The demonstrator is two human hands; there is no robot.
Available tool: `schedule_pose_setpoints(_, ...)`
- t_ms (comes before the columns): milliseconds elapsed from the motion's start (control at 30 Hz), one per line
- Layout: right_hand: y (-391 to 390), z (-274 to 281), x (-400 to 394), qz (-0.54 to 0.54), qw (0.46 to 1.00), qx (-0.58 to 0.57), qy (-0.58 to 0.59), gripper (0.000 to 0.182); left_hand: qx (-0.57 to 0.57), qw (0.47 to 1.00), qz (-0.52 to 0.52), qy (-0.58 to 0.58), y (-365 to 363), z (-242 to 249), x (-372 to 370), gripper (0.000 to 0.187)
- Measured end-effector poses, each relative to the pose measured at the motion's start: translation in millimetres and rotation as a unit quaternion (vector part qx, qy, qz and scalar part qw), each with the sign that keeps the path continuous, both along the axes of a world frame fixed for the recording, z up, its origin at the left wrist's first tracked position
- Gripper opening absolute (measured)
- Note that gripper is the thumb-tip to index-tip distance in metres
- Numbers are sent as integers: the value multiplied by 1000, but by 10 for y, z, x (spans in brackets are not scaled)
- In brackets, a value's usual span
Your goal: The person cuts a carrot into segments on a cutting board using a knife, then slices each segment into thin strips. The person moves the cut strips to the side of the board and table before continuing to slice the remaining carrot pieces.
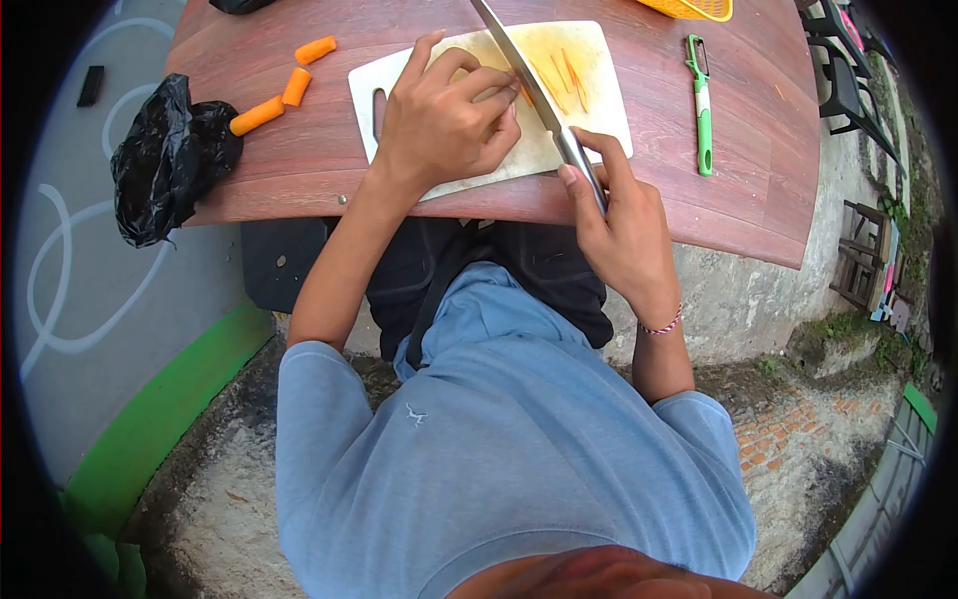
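Note:
A white cutting board [469, 187] lies at the near side of the table. My right hand [631, 225] is wrapped round the metal handle of a knife [544, 105], whose blade slants up across the board. Curled beside the blade, my left hand [444, 120] presses its fingertips onto a carrot piece on the board; only a sliver of orange shows there, the rest hidden by fingers and blade. To the right of the blade lie several thin carrot strips [571, 80] on a yellow-stained patch.
Three peeled carrot pieces [296, 86] lie left of the board, beside a crumpled black plastic bag [170, 160] hanging over the edge of the wooden table [738, 190]. A green-handled peeler [703, 115] lies on the right. A yellow basket [699, 8] stands at the far edge.

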State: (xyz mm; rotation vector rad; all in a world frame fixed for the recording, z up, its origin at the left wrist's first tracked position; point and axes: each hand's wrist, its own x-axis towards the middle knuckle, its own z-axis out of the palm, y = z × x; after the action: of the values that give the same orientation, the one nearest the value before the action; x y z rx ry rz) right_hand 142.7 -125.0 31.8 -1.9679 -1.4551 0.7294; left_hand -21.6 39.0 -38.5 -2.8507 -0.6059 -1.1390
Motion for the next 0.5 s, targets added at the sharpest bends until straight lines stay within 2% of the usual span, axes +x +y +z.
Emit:
schedule_pose_setpoints(300, -143, 37, 97, -33, 996, -51, 63, 32, -5, 1000, 3, 6, -21, 30, -8, 22)
schedule_pose_setpoints(433, -136, -23, 40, -14, 997, -9, 75, 32, 3, 1000, 4, -4, -15, 20, 4, 17)
schedule_pose_setpoints(500, -143, -65, 39, 0, 999, 2, 43, 35, 2, 1000, 5, -4, -15, 22, -1, 17)
